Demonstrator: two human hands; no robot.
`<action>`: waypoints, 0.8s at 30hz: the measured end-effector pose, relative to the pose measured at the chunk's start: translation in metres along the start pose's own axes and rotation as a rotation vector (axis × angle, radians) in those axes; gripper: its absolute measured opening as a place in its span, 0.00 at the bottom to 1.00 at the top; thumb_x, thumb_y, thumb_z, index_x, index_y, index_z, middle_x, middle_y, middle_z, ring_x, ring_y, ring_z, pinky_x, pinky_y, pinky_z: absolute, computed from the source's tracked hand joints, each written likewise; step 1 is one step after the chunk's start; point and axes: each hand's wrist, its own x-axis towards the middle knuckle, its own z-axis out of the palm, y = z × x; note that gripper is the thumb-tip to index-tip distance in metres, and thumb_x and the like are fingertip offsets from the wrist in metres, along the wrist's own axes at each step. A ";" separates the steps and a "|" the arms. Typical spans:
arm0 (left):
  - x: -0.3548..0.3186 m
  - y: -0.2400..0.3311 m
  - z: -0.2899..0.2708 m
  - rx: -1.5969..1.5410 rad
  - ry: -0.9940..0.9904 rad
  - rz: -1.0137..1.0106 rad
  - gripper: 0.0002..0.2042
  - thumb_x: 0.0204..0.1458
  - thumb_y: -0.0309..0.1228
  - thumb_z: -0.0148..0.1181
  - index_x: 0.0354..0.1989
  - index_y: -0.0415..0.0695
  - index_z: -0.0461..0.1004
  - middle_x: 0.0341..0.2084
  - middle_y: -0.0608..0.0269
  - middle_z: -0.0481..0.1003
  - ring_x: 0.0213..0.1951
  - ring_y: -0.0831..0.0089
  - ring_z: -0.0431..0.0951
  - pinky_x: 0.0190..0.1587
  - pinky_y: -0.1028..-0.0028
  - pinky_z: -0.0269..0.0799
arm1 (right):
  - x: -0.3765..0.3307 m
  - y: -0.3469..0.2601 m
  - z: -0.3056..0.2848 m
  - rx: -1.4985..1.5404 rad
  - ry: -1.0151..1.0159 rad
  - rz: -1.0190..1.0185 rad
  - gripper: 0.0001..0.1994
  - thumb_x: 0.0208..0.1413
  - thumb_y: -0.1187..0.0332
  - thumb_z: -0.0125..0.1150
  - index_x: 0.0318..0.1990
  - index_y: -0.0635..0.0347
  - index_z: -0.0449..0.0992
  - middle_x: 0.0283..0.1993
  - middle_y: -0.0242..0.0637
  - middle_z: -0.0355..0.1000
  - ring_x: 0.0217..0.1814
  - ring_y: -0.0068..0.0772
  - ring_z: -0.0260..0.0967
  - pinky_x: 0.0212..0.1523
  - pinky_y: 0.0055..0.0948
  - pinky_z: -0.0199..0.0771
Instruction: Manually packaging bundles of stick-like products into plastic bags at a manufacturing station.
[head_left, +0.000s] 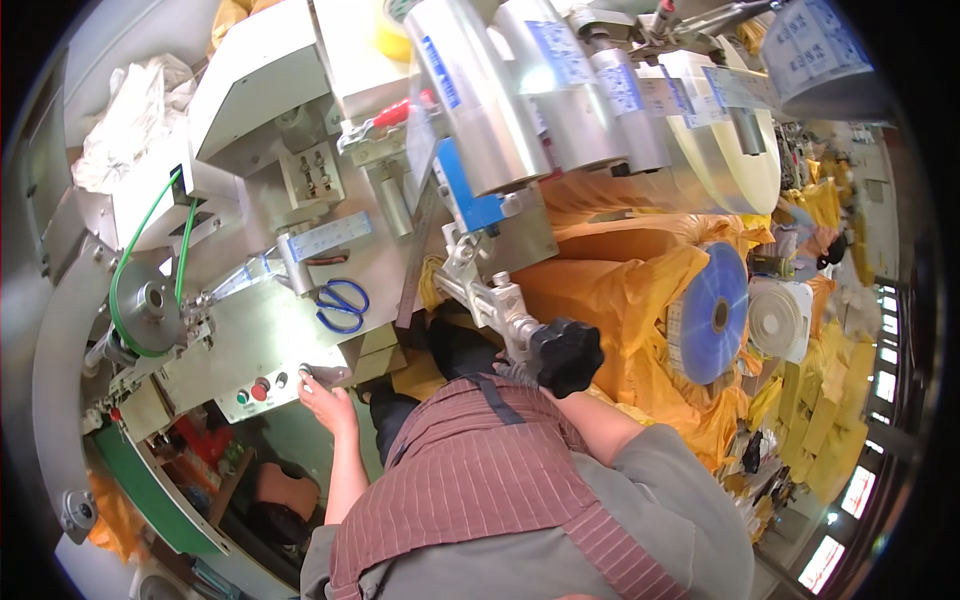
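Observation:
My left hand (326,405) is at the front edge of the machine's metal panel, its fingertips closed on a small control knob (304,371). Beside that knob sit a red button (261,388) and a green button (242,397). Blue-handled scissors (341,306) lie on the metal bench top, beyond my left hand. My right forearm (597,425) reaches inward past my waist. A big black knob (566,357) on a metal clamp arm (490,295) covers most of my right hand (516,372), so its fingers are hidden.
Shiny film rolls (478,95) hang above the bench at the far side. On the right, a blue-tinted roll (714,313) sits in orange wrapping (600,300). A green belt (125,268) runs round a pulley on the left. White crumpled plastic (135,120) lies behind it.

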 end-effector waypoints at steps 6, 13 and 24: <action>0.004 0.011 -0.001 0.014 -0.026 0.006 0.36 0.40 0.22 0.55 0.62 0.37 0.48 0.55 0.44 0.54 0.56 0.49 0.56 0.54 0.61 0.61 | 0.036 0.100 0.041 -0.309 -0.047 0.058 0.24 0.54 0.48 0.49 0.49 0.56 0.71 0.50 0.48 0.67 0.55 0.49 0.62 0.57 0.38 0.61; 0.002 0.002 0.004 -0.097 0.022 -0.029 0.36 0.41 0.22 0.55 0.63 0.38 0.48 0.56 0.44 0.54 0.57 0.48 0.55 0.56 0.61 0.59 | 0.012 0.028 0.013 -0.173 -0.075 0.072 0.24 0.55 0.50 0.49 0.51 0.57 0.70 0.52 0.47 0.66 0.56 0.46 0.62 0.58 0.34 0.59; -0.001 -0.009 0.002 -0.121 0.018 0.022 0.35 0.42 0.22 0.55 0.62 0.39 0.50 0.56 0.44 0.55 0.57 0.49 0.57 0.57 0.61 0.58 | 0.017 0.024 0.020 -0.250 -0.064 0.098 0.24 0.55 0.49 0.48 0.50 0.57 0.70 0.51 0.48 0.67 0.55 0.46 0.63 0.57 0.35 0.60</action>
